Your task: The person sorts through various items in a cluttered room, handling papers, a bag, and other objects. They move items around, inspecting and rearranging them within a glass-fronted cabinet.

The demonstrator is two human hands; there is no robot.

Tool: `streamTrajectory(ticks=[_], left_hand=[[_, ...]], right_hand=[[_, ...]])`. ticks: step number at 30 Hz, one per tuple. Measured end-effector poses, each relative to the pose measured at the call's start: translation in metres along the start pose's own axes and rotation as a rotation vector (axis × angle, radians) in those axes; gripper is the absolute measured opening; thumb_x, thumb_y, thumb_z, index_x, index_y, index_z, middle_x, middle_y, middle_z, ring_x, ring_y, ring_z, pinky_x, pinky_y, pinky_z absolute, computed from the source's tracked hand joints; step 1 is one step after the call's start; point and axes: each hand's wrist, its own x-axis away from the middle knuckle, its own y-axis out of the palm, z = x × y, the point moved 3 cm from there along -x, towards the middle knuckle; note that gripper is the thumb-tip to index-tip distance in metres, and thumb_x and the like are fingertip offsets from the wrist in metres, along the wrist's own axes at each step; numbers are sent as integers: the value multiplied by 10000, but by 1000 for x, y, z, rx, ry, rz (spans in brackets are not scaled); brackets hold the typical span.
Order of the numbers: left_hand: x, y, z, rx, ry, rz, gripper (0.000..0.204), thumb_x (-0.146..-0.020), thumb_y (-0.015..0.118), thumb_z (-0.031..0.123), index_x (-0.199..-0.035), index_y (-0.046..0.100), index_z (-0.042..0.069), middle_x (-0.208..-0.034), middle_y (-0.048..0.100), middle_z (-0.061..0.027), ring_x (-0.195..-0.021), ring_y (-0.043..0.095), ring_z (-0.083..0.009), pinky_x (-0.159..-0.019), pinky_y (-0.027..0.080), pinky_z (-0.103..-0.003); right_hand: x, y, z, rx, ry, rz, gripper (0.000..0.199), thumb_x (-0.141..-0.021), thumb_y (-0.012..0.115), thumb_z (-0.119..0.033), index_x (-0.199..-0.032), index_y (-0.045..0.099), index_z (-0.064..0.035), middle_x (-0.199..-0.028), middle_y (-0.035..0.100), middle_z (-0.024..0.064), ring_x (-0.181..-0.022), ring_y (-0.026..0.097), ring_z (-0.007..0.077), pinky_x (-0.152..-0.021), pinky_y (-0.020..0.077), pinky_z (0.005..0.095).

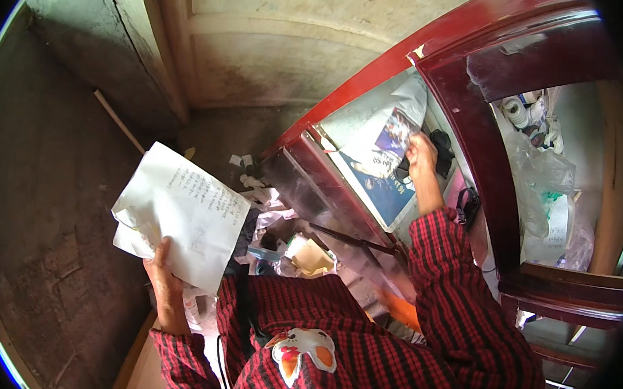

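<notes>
My left hand (163, 274) is closed on a few sheets of white paper (200, 218), which carry handwritten lines and are folded or crumpled at their left edge. My right hand (423, 158) reaches into an open compartment of a dark red cabinet (461, 139). Its fingers pinch a picture card (396, 131) with a purple and multicoloured print; whether it is a single sheet or a thin booklet I cannot tell. Beneath it lies a larger blue printed sheet (379, 193) with a pale border. Dark crumpled cloth or plastic (441, 151) sits beside my right hand.
Behind an opening in the cabinet on the right are clear plastic bags (540, 176) and a white coiled item (516, 112). Scattered papers and a yellowish box-like item (309, 257) lie low in front of me. A thin stick (119, 122) leans against the dark wall on the left.
</notes>
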Motion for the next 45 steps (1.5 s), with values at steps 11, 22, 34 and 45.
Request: streamTrajectory(ticks=[11,22,34,45], left_hand=[[-4,-4,-4,-35,23,-1,572,-748,611,121,-1257,382,-5,-1124,514,-98,-1002,503,-215,-880,401,-345],[-2,3,-4,-3,22,-27,547,-752,594,99,-1245,387,-18,-1112,501,-102,-984,503,-209,-856,409,-338],[-4,-2,-5,-40,8,-23,585,-758,606,147,-1261,363,-26,-1130,502,-115,-1002,499,-219,-884,399,-345],[-6,-7,-6,-58,37,-35,583,-751,606,153,-1255,372,-26,-1127,508,-106,-997,504,-214,-880,401,-337]], right_hand=[[47,8,-17,-105,-66,-401,282,-833,559,-95,-1113,549,-67,-1052,565,52,-926,542,155,-743,428,274],[-28,-107,-3,559,-472,79,403,-709,686,-8,-1093,565,2,-1046,601,110,-948,568,190,-849,438,288],[31,-26,-4,1256,-689,-19,440,-647,729,-120,-1063,589,-126,-1043,593,69,-1038,510,259,-875,387,418],[39,-39,-10,1247,-818,-57,295,-658,664,-10,-938,625,-92,-890,589,81,-830,565,283,-747,446,375]])
